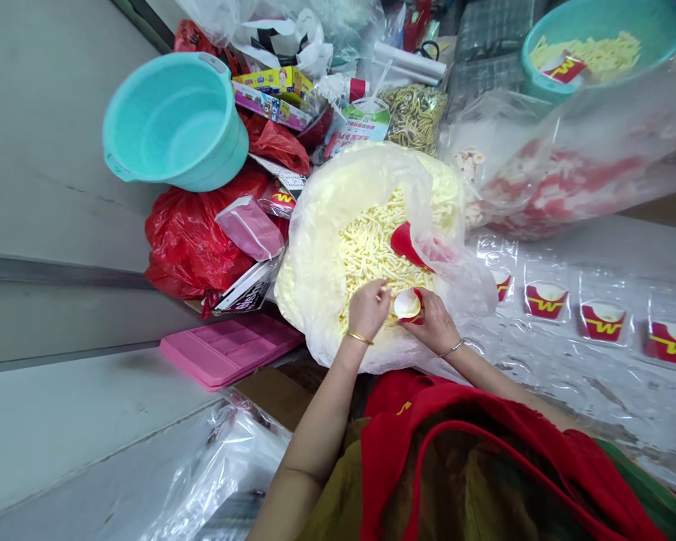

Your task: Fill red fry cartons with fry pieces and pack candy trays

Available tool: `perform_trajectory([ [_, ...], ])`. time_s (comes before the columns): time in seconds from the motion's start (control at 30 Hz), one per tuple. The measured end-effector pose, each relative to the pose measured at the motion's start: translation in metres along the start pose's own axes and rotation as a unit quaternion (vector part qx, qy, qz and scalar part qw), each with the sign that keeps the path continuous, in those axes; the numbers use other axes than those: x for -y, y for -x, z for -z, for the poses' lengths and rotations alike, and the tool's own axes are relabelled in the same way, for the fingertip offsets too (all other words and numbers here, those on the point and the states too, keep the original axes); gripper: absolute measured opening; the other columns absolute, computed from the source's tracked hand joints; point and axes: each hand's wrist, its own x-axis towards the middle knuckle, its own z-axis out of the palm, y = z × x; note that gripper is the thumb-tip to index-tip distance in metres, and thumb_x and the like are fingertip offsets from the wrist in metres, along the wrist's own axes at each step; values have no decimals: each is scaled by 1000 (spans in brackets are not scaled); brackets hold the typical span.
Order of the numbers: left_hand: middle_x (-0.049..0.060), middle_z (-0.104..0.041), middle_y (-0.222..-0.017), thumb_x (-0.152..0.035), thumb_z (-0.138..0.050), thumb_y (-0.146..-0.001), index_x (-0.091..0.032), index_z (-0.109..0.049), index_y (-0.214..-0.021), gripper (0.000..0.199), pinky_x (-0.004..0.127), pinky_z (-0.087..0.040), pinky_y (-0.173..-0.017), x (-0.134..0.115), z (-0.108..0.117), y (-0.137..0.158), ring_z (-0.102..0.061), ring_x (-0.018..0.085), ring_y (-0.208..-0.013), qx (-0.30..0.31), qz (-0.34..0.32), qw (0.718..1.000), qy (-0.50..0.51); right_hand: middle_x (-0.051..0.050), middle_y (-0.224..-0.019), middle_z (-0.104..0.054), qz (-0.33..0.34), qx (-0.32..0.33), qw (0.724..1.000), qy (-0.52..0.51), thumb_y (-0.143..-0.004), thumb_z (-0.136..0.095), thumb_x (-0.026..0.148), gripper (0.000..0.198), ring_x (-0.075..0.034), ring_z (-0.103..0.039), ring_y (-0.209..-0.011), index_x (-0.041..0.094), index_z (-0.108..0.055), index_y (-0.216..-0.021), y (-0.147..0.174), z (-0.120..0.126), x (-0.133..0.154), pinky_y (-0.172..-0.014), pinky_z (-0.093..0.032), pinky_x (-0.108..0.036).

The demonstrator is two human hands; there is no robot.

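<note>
A large clear plastic bag [315, 225] lies open before me, full of pale yellow fry-shaped sticks [380, 240]. Over the bag, my right hand [435, 323] grips a small red fry carton [417, 309], its white inside facing up. Just left of the carton, my left hand [370, 306] has its fingers pinched together, with a pale stick seeming to show at the fingertips. Another red carton-like piece [410, 244] rests on the sticks, partly under the plastic film. What lies deep in the held carton is hard to make out.
Red cartons in clear sleeves [546, 300] lie in a row at right. A turquoise basin [174, 120] stands at left, another [602, 45] with sticks at upper right. Near them are a bag of red-and-white pieces [568, 180], a red bag [197, 233] and a pink tray [230, 349].
</note>
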Motion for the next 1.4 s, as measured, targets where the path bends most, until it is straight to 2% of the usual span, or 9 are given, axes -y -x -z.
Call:
perform_trajectory([
  [0.13,8,-62,-71,-49,-62,-73,-17,-61,-82,33,30,-37,-64,25,6,-43,-57,23,-74,-57,148,976,-150,-17,-121,-51,-19,-7,1000,-3,-71,-70,45,77,-32,-51,-110,16,-33,-131,-4,2,-2,-92,-46,-52],
  [0.23,6,-59,-68,-37,-62,-71,-18,-56,-68,20,28,-34,-60,35,-6,-62,-55,21,-70,-47,181,972,-139,-17,-122,-51,-22,-2,1000,-8,-71,-69,46,77,-33,-51,-111,17,-33,-132,-5,2,1,-92,-45,-53],
  [0.43,-7,-38,-49,-24,-58,-67,-18,-46,-58,16,21,-26,-49,46,-6,-49,-36,8,-47,-55,172,976,124,-17,-122,-50,-31,7,999,-6,-70,-70,48,79,-32,-50,-111,15,-33,-132,-6,5,-3,-93,-45,-51],
  [0.6,-9,-37,-49,-30,-62,-68,-17,-45,-64,22,18,-19,-43,35,23,-22,-29,3,-42,57,179,889,417,-17,-121,-51,-18,24,1000,0,-71,-69,46,77,-34,-50,-111,17,-33,-133,-19,1,2,-91,-45,-54],
  [0.73,-9,-35,-49,-31,-64,-68,-16,-48,-69,21,17,-19,-42,19,33,-11,-29,2,-41,120,169,855,475,-17,-121,-51,1,30,1000,-1,-71,-69,42,76,-33,-49,-112,17,-32,-133,-32,-8,17,-92,-45,-54],
  [0.87,-8,-39,-49,-29,-64,-67,-16,-45,-62,23,18,-23,-43,16,25,-10,-32,3,-42,116,168,903,377,-17,-121,-50,30,31,999,2,-72,-68,37,72,-33,-49,-113,17,-32,-132,-39,-10,28,-92,-45,-53],
  [1.03,-6,-44,-54,-25,-62,-69,-16,-55,-69,11,19,-28,-48,17,12,-7,-39,7,-49,67,82,978,179,-16,-120,-51,39,22,999,14,-74,-67,35,67,-32,-49,-112,17,-34,-130,-35,-5,28,-92,-45,-51],
  [1.23,1,-57,-63,-22,-54,-77,-19,-59,-72,8,26,-35,-61,-9,-8,7,-53,15,-62,27,6,998,-56,-15,-118,-52,50,30,998,22,-77,-61,27,58,-31,-49,-110,16,-36,-127,-23,-4,20,-91,-45,-51],
  [1.4,1,-62,-65,-17,-50,-77,-19,-61,-69,14,26,-39,-64,-11,-14,1,-57,16,-65,173,-33,984,-30,-16,-116,-53,29,27,999,8,-76,-63,29,58,-31,-50,-108,15,-37,-127,-9,-2,3,-90,-45,-50],
])
